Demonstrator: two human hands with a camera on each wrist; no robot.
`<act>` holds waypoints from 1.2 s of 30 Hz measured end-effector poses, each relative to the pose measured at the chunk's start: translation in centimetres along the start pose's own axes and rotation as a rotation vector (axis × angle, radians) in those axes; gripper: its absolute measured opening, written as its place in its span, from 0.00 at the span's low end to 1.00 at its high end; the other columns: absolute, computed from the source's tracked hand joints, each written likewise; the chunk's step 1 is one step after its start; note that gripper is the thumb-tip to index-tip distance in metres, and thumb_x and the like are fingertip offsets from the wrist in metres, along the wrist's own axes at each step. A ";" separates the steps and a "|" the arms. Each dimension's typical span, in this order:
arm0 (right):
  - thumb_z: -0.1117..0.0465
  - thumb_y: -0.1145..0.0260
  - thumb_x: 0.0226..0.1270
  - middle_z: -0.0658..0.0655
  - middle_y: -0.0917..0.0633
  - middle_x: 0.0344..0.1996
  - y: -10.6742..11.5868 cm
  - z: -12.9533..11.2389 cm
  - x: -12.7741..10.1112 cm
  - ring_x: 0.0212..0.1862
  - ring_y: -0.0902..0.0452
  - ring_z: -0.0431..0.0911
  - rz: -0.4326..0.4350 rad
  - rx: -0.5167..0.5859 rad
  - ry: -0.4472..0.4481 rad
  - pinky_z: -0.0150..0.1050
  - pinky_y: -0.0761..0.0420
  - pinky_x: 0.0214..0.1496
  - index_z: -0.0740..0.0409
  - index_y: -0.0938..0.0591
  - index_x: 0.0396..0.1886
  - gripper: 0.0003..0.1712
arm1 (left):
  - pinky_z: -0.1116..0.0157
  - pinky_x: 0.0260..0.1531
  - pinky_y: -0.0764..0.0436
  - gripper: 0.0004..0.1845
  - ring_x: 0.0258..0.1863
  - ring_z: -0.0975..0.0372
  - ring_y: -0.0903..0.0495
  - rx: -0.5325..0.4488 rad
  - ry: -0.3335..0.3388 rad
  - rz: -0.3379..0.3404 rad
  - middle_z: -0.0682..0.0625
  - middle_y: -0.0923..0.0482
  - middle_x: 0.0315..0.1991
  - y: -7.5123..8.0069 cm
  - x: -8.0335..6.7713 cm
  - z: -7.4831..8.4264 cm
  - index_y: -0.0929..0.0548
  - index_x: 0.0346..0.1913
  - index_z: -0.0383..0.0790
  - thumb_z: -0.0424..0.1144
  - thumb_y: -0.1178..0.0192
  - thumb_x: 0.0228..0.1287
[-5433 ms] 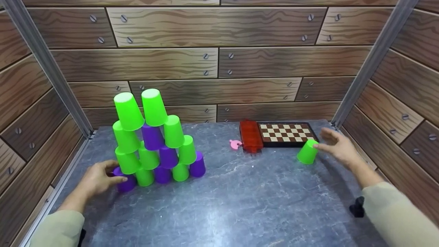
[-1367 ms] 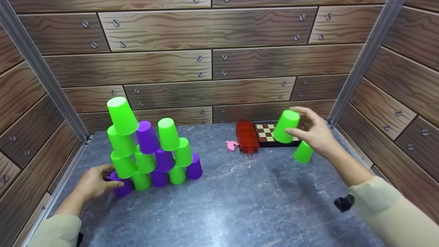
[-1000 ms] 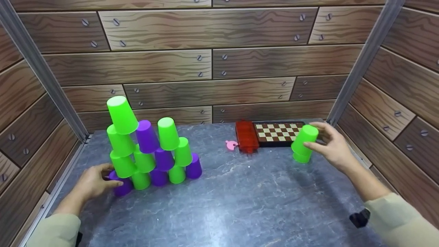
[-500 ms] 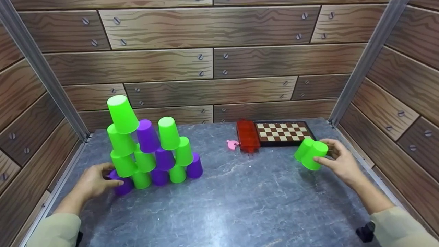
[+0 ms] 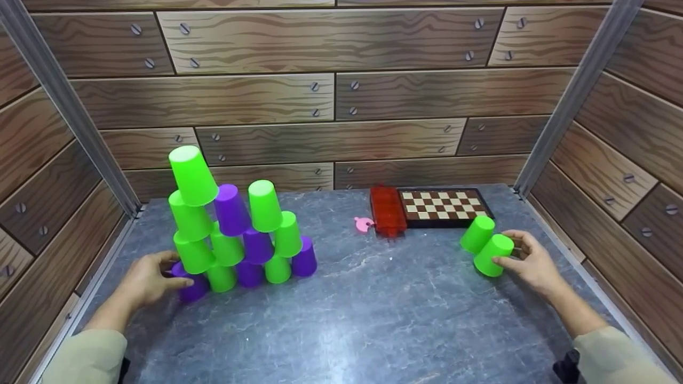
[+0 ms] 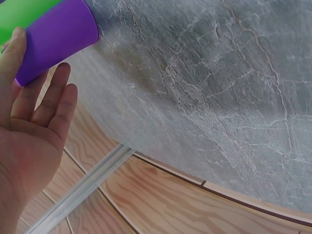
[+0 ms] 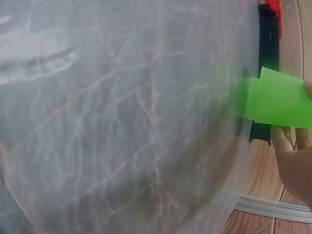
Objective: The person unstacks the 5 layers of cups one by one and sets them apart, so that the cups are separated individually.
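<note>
Head view shows a green cup (image 5: 490,257) pinched in right hand (image 5: 535,268).

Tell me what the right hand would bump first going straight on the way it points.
The right hand holds an upside-down green tapered cup, which would likely first meet the second green cup behind it; whether they touch is unclear.

a grey marbled tabletop (image 5: 373,314) carries upturned cups (image 5: 249,274), a pink piece (image 5: 363,224), a red object (image 5: 388,211) and a checkered board (image 5: 444,206).
</note>
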State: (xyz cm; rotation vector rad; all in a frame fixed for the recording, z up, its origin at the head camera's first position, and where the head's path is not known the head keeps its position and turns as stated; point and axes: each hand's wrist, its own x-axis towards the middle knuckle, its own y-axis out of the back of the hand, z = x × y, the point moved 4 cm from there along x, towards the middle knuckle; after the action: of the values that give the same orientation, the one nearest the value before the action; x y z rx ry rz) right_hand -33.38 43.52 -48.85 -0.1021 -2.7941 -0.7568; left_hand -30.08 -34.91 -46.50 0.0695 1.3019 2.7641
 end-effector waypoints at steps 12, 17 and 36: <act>0.73 0.25 0.66 0.74 0.23 0.63 0.0 1.5 0.2 0.49 0.26 0.25 -0.002 -0.053 -0.030 0.21 0.22 0.50 0.75 0.32 0.71 0.38 | 0.41 0.54 0.16 0.34 0.55 0.36 0.16 -0.015 -0.001 -0.007 0.28 0.16 0.53 0.0 0.0 0.0 0.20 0.61 0.25 0.42 0.19 0.59; 0.73 0.25 0.67 0.74 0.24 0.63 0.0 1.6 0.3 0.50 0.27 0.24 -0.008 -0.062 -0.036 0.20 0.23 0.51 0.75 0.33 0.72 0.38 | 0.41 0.53 0.15 0.33 0.54 0.36 0.16 -0.018 -0.005 -0.002 0.28 0.15 0.52 0.1 0.0 0.0 0.20 0.60 0.24 0.42 0.19 0.58; 0.68 0.24 0.69 0.77 0.26 0.66 0.2 1.2 0.1 0.52 0.28 0.23 -0.043 -0.046 -0.026 0.20 0.23 0.53 0.72 0.37 0.77 0.43 | 0.40 0.56 0.17 0.35 0.56 0.35 0.17 -0.007 0.014 0.001 0.28 0.16 0.55 -0.1 0.0 0.0 0.21 0.63 0.25 0.43 0.19 0.59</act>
State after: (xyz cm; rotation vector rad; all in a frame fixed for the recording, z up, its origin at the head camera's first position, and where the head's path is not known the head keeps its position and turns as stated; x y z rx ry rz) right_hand -33.70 44.24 -49.72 -0.0603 -2.8126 -0.8361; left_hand -30.05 -34.88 -46.54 0.0509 1.2962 2.7748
